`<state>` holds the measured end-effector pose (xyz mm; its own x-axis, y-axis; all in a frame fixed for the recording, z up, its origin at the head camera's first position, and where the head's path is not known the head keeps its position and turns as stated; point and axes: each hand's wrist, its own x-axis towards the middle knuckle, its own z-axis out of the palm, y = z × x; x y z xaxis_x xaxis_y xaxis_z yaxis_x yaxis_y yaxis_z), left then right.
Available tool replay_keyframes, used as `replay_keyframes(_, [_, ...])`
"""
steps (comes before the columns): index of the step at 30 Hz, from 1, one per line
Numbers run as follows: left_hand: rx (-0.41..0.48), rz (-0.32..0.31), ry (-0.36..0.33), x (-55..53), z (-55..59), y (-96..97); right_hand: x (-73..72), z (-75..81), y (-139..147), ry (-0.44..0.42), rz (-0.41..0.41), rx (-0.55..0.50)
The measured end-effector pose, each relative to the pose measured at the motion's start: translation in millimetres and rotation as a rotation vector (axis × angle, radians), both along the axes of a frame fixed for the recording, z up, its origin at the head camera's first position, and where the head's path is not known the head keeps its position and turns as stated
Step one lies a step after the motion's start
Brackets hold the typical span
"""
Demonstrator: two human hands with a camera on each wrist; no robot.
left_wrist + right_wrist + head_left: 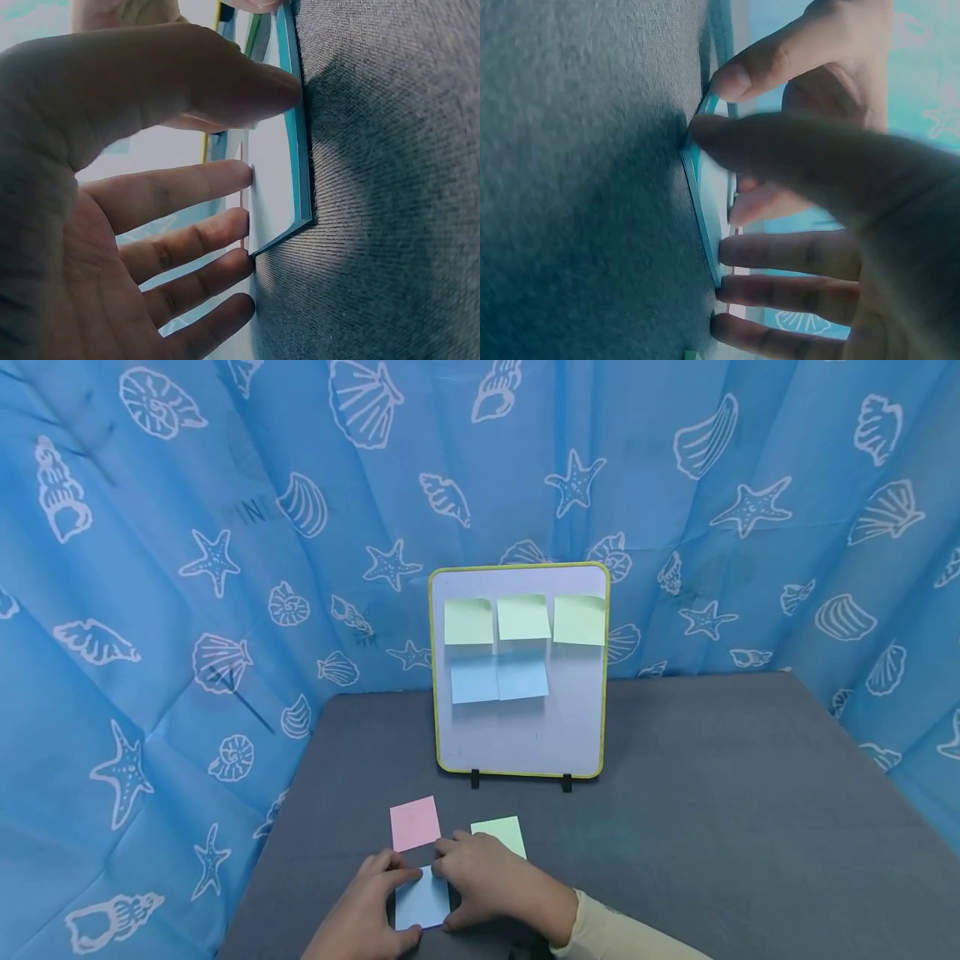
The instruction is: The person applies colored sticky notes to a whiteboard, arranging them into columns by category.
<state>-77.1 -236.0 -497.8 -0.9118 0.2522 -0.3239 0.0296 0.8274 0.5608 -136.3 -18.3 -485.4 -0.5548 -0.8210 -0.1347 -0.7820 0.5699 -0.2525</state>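
Note:
A blue sticky note pad (pixel 422 900) lies on the dark grey table near its front edge, with both hands at its sides. My left hand (pixel 367 906) holds the pad's left side, thumb at the near edge and index finger at the far left corner. In the left wrist view that thumb (pixel 274 88) presses on the pad's edge while the other fingers are spread along it. Across from it, my right hand (pixel 491 877) grips the right side, index finger at the far edge and thumb (pixel 716 135) at the near corner.
A pink sticky note pad (pixel 415 824) and a partly covered green one (pixel 501 833) lie just beyond the hands. Behind them a yellow-rimmed whiteboard (pixel 517 739) stands on black feet, bearing three green notes (pixel 523 617) above two blue notes (pixel 475 679). A blue shell-print curtain (pixel 390 485) hangs behind.

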Motion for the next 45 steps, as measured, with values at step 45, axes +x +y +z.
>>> replay_keyframes(45, [-0.016,0.098,0.386,20.2,4.7,-0.1,-0.7,-0.6,-14,0.072,0.003,-0.171])
